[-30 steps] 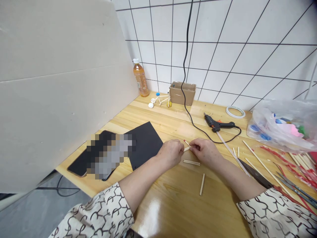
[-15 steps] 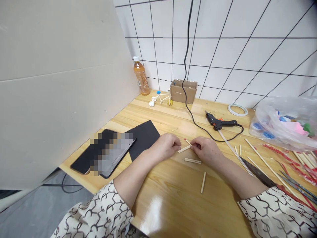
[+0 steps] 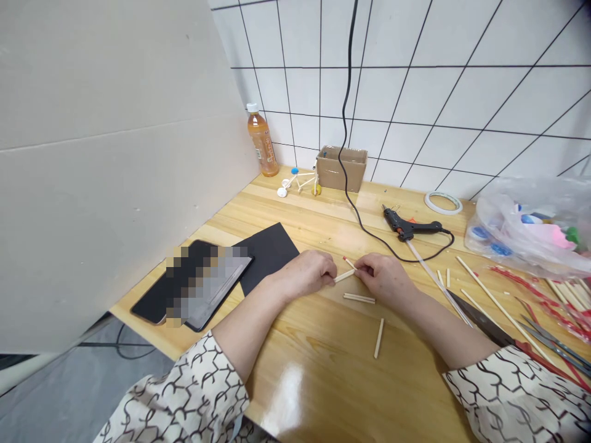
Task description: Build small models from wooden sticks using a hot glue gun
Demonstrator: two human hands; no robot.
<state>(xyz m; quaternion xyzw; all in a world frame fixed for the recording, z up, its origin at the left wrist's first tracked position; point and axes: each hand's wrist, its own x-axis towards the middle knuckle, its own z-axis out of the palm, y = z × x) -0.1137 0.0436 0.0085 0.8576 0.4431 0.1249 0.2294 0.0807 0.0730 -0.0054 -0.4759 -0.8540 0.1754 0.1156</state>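
Observation:
My left hand (image 3: 307,275) and my right hand (image 3: 383,280) are close together above the wooden tabletop (image 3: 295,363). The left fingers pinch a pale wooden stick (image 3: 344,277). The right fingers hold a thin red-tipped stick (image 3: 349,263), and its lower end meets or nearly meets the pale stick. Just below my hands lie two short wooden sticks (image 3: 359,298) side by side. Another short stick (image 3: 379,338) lies apart, nearer me. Patterned cream-and-black sleeves (image 3: 184,394) cover both forearms near the bottom of the view.
A black hot glue gun (image 3: 409,229) with its cord lies beyond my right hand. To the right are long wooden sticks (image 3: 503,311), a dark blade (image 3: 480,323) and a plastic bag (image 3: 526,227). At left lie a black sheet (image 3: 270,255) and a partly blurred phone (image 3: 194,286).
The view has tilted and shifted slightly. My hands have stayed close together, still holding the two sticks, with only a small shift between them.

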